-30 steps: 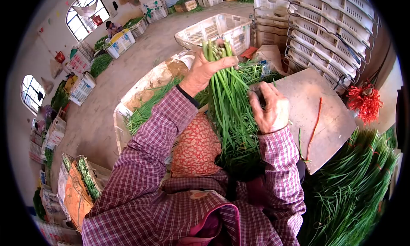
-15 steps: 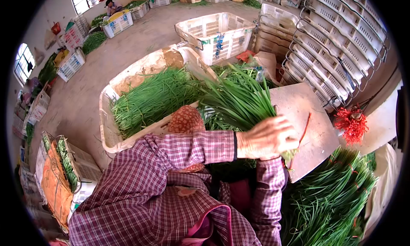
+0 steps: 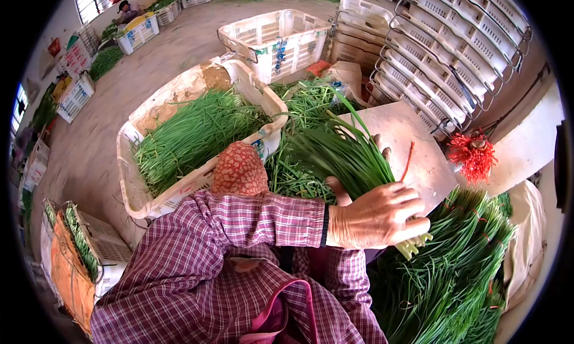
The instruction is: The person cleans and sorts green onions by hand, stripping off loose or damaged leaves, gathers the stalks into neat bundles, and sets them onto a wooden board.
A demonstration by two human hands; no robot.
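Left hand (image 3: 379,217) clamped the green bunch (image 3: 372,169), leaves (image 3: 323,151) slanting away past its thumb side.
Right hand (image 3: 339,191), underneath, sat nearer the leaves, grip unclear.

Bunch (image 3: 359,161) of long, slim dk green leaves, held gathered at a slant across L edge of board (image 3: 427,144); pale stem ends stick out past board's near corner, pts uneven. Leafy end fans out beyond L edge, a few longer blades arcing up by far-L corner. Lower stems mostly covered; can't tell if bunch touches board. Thin red strand (image 3: 408,160) shows btwn bunch & board's R edge, approx straight, lower pt hidden.
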